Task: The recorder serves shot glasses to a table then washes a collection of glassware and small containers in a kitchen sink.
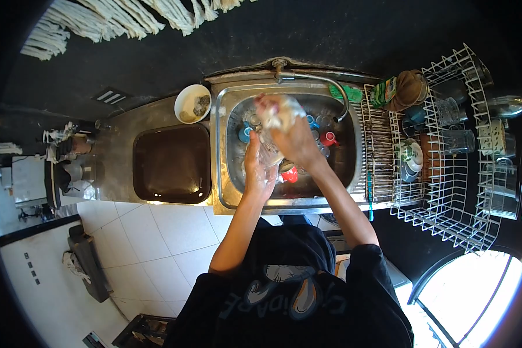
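My left hand (260, 176) is wrapped around a clear drinking glass (268, 150), wet with suds, above the steel sink (346, 169). In my right hand (295, 141) is a soapy, pale cloth or sponge (282, 112), blurred by motion at the far side of the glass. Beneath both hands the basin holds several cups and glasses. A red cup (329, 139) lies on the right, and another red cup (290, 174) is close to my left hand. One blue cup (245, 134) sits left of the glass. A second blue cup (312, 122) is partly hidden behind my right hand.
A curved faucet (342, 95) reaches over the basin's right side, near a green scrubbing pad (352, 93). On the left counter are a white bowl (182, 100) holding a dark scouring pad (201, 105) and a brown tray (172, 165). A wire dish rack (450, 217) with glassware stands right.
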A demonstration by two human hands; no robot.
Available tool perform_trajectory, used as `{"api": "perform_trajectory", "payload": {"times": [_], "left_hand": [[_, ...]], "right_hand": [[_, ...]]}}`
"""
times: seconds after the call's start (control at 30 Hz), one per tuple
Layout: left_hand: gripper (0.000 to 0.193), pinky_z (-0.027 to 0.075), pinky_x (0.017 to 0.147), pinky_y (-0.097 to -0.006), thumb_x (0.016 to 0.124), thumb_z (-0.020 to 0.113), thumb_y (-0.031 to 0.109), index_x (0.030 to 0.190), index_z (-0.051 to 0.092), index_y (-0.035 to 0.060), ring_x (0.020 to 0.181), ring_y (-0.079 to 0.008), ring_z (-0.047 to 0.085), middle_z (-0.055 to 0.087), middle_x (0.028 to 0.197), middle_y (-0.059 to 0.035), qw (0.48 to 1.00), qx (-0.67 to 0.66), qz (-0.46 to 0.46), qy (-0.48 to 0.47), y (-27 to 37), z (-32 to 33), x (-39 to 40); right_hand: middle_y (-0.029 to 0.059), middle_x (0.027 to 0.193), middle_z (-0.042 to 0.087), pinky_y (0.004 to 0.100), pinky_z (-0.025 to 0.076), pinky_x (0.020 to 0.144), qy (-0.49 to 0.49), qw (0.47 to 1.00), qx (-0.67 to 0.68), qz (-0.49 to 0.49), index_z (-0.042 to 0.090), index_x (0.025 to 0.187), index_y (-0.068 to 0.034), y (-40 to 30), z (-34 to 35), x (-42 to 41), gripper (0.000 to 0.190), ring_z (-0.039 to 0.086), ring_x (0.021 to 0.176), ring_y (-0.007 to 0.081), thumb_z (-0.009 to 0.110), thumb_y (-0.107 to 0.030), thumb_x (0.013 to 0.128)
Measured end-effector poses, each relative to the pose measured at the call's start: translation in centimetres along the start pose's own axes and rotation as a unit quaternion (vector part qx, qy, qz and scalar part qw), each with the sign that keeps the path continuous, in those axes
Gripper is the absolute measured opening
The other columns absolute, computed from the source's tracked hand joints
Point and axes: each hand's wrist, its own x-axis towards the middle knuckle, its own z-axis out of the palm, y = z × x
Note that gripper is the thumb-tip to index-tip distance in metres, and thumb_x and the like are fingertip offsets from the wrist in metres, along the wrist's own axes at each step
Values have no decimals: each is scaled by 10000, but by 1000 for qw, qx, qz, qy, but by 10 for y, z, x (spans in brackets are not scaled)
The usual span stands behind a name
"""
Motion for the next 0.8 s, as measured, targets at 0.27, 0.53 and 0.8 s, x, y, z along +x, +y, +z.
{"api": "perform_trajectory", "payload": {"times": [0.27, 0.53, 0.8], "left_hand": [[561, 428, 939, -329, 947, 371, 525, 1345, 398, 130, 1128, -158, 510, 496, 1286, -25, 992, -101, 75, 3, 9, 15, -24], [478, 440, 934, -374, 963, 374, 459, 1289, 458, 119, 1110, -200, 527, 537, 1237, -59, 987, -134, 25, -86, -16, -36, -1], [381, 412, 980, -425, 979, 385, 336, 1277, 465, 114, 1151, -222, 512, 540, 1237, -58, 992, -113, 27, 54, 20, -13, -47]], "right_hand": [[152, 1042, 628, 418, 468, 847, -29, 986, -81, -142, 613, 1099, -69, -41, 2, -31, 301, 603, 959, 320, 608, -153, 809], [135, 877, 652, 399, 488, 777, -23, 984, -178, -18, 659, 907, -72, -40, 22, -27, 196, 626, 837, 302, 644, -173, 741], [115, 695, 627, 397, 492, 606, 25, 998, -50, -30, 648, 693, -70, -36, 47, -16, 158, 614, 663, 305, 685, -221, 716]]}}
